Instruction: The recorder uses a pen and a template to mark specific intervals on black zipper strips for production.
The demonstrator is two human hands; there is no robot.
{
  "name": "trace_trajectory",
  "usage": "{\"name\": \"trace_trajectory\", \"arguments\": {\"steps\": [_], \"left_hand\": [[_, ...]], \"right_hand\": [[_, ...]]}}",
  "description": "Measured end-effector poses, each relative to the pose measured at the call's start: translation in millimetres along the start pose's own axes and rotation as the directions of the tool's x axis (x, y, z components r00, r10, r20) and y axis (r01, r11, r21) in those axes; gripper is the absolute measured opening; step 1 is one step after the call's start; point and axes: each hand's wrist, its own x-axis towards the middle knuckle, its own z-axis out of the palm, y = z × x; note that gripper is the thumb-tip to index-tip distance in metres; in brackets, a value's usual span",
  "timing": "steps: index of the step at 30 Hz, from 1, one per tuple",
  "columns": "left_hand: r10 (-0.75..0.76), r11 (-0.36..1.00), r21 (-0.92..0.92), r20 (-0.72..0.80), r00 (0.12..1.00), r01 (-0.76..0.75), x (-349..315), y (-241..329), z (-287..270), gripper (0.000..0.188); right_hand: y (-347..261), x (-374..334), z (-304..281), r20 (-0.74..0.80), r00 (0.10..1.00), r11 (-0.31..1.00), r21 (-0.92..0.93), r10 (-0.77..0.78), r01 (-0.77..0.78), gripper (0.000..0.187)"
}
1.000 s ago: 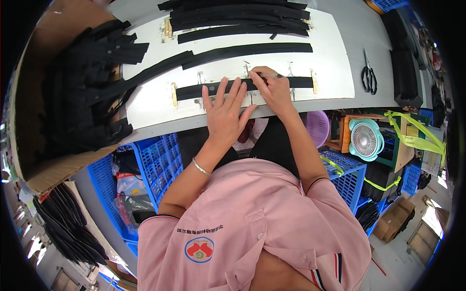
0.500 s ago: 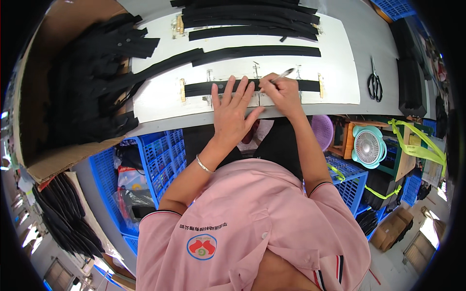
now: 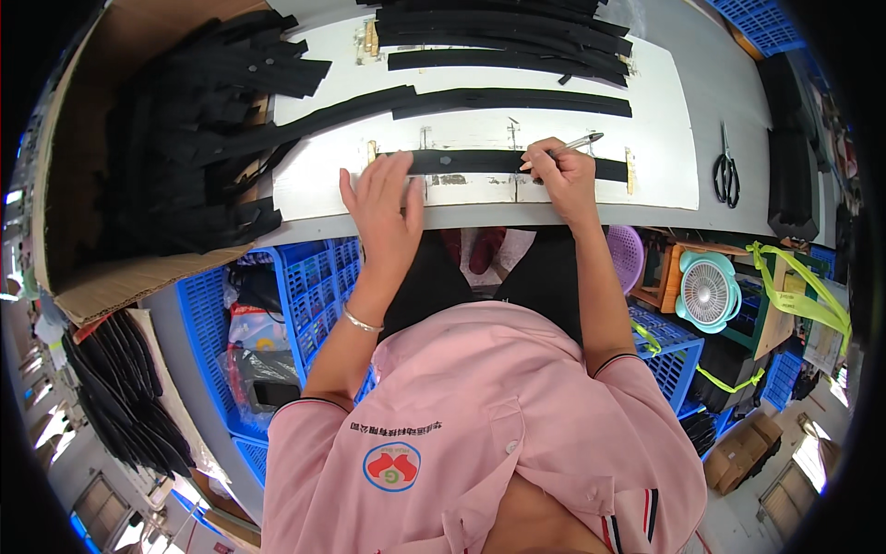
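Observation:
A black fabric strip (image 3: 480, 162) with a small dark round spot lies across the white board (image 3: 323, 189), between tan stops at its two ends. My right hand (image 3: 568, 180) grips a pen (image 3: 583, 141), with its fingers down at the strip's right half. Over the strip's left end hovers or rests my left hand (image 3: 380, 198), fingers apart and slightly smeared by motion; whether it touches is hard to tell. Beyond that strip lies another long black strip (image 3: 517, 100), its left part running toward the box.
At the left, a cardboard box (image 3: 69, 185) holds a heap of black strips (image 3: 175, 138). More strips (image 3: 498, 32) are stacked at the board's far side. Scissors (image 3: 725, 166) lie on the grey table at right. Blue crates (image 3: 314, 277) and a turquoise fan (image 3: 709, 291) are below the table edge.
My left hand has slid left along the strip, from near its middle to its left end. My right hand stays by the strip with the pen. The whole view has shifted slightly.

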Motion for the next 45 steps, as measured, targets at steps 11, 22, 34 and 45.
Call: {"name": "trace_trajectory", "arguments": {"steps": [11, 22, 34, 45], "left_hand": [[0.053, 0.997, 0.042, 0.15, 0.987, -0.06, 47.8, -17.7, -12.1, 0.02], [0.024, 0.999, -0.034, 0.305, 0.952, -0.014, 56.9, -5.3, -31.6, 0.045], [0.014, 1.0, -0.031, 0.391, 0.92, -0.003, 52.5, 5.1, -29.4, 0.063], [0.0, 0.99, 0.138, 0.231, 0.973, -0.032, -15.4, 6.4, -8.6, 0.065]], "right_hand": [[-0.9, -1.1, -0.6, 0.002, 1.0, 1.0, 0.028, -0.001, 0.001, 0.022], [-6.2, -1.1, -2.8, 0.027, 0.999, 0.999, 0.034, -0.025, 0.024, 0.019], [-6.1, -1.3, -2.4, 0.018, 1.0, 1.0, 0.017, 0.011, -0.011, 0.02], [-6.3, -1.5, -2.1, 0.018, 1.0, 1.0, 0.007, 0.022, -0.022, 0.023]]}}
